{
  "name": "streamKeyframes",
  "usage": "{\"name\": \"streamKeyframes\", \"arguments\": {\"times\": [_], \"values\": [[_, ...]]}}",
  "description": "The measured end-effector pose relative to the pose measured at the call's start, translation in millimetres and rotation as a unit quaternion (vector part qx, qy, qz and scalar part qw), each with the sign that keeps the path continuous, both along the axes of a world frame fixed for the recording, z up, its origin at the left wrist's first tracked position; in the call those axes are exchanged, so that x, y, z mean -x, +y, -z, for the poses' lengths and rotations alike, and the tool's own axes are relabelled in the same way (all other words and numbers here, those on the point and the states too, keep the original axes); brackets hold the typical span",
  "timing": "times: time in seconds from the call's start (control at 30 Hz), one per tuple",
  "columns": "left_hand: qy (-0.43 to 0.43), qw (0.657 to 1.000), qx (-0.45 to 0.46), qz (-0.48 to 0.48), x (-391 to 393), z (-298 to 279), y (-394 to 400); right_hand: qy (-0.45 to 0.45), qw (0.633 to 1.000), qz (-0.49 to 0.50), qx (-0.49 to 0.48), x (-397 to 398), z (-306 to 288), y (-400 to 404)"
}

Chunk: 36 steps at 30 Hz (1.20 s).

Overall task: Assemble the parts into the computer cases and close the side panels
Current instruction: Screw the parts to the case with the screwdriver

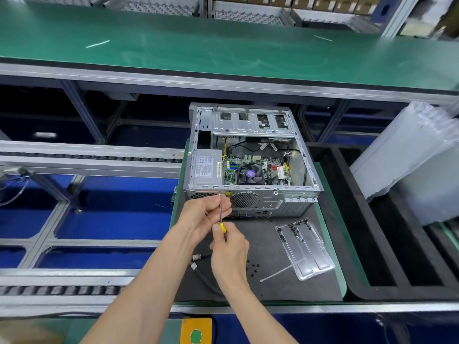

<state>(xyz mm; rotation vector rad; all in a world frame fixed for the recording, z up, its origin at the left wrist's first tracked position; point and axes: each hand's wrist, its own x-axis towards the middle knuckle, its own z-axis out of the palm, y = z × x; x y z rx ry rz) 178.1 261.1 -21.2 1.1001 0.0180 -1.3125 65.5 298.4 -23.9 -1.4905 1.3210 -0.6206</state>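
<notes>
The right hand (229, 247) grips the screwdriver (221, 219) by its yellow handle while the left hand (203, 217) pinches its shaft at the rear of the open computer case (248, 155).

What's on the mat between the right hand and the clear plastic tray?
Head view: a few loose black screws on the mat between right hand and tray.

Screwdriver (221, 217) handle mostly hidden in right hand (229, 254), power supply label (206, 165) text unreadable
</notes>
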Motion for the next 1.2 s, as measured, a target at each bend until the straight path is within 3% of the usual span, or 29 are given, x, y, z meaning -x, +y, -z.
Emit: {"name": "streamKeyframes", "arguments": {"times": [0.47, 0.63, 0.7, 0.83, 1.2], "values": [[-0.010, 1.000, 0.005, -0.003, 2, 0, 1, 0.003, 1.000, 0.014, -0.003, 0, 1, -2], [0.004, 1.000, 0.008, -0.012, 3, 2, 0, -0.161, 0.963, 0.114, -0.182, -6, -2, -2], [0.024, 0.999, 0.016, 0.014, 3, 3, 1, -0.180, 0.951, 0.131, -0.216, -7, -4, -3], [0.037, 0.998, 0.005, 0.053, 0, 1, 4, -0.137, 0.965, 0.110, -0.193, -9, -6, -3], [-0.028, 0.999, -0.041, -0.002, 1, -1, -1, -0.110, 0.977, 0.141, -0.118, -8, -7, 0]]}}
